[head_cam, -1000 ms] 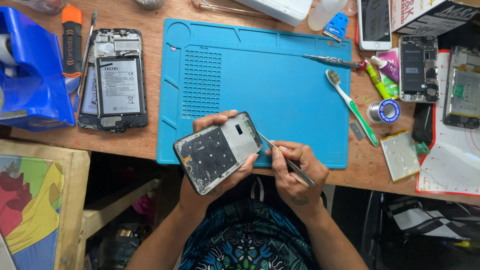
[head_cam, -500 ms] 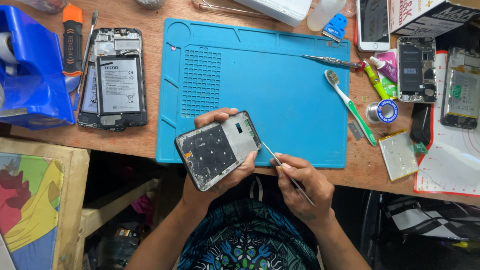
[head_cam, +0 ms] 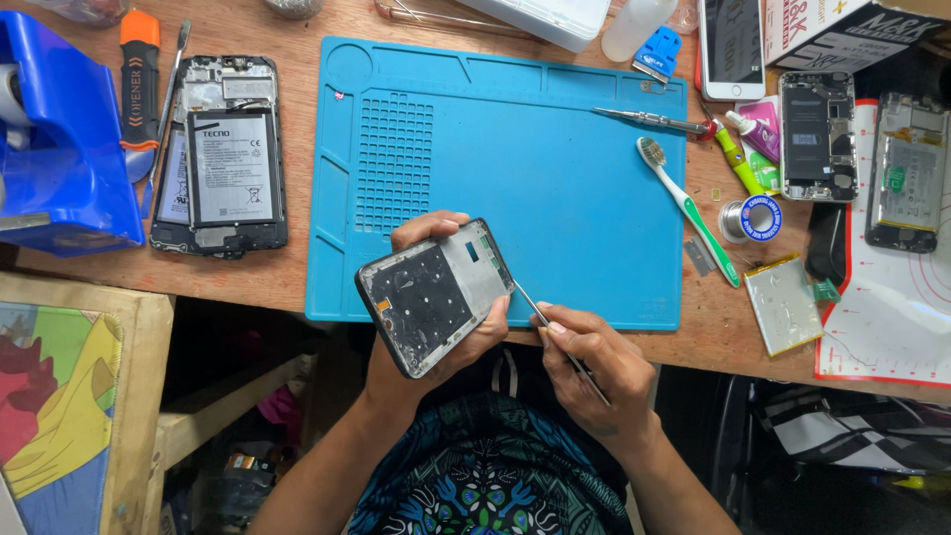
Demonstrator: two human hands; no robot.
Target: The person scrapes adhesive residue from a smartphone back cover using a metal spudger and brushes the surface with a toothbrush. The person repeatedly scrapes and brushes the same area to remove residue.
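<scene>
My left hand (head_cam: pixel 436 357) grips an opened black phone frame (head_cam: pixel 434 295), held tilted above the near edge of the blue work mat (head_cam: pixel 555 178). The frame's inner side faces up, dark on the left and silvery on the right. My right hand (head_cam: pixel 594 372) pinches a thin metal tool (head_cam: pixel 555 337) like a pen. Its tip touches the frame's right edge near the lower corner. Both hands hover just off the table's front edge, above my patterned shirt.
A dismantled phone with its battery showing (head_cam: pixel 223 159) lies left of the mat beside a blue plastic bin (head_cam: pixel 59 149) and an orange-handled tool (head_cam: pixel 139 79). To the right lie a screwdriver (head_cam: pixel 654 121), a toothbrush (head_cam: pixel 688 208), a solder spool (head_cam: pixel 751 218) and more opened phones (head_cam: pixel 817 134).
Both hands have drifted slightly down and right with the phone frame. The tool tip stays at the frame's right edge.
</scene>
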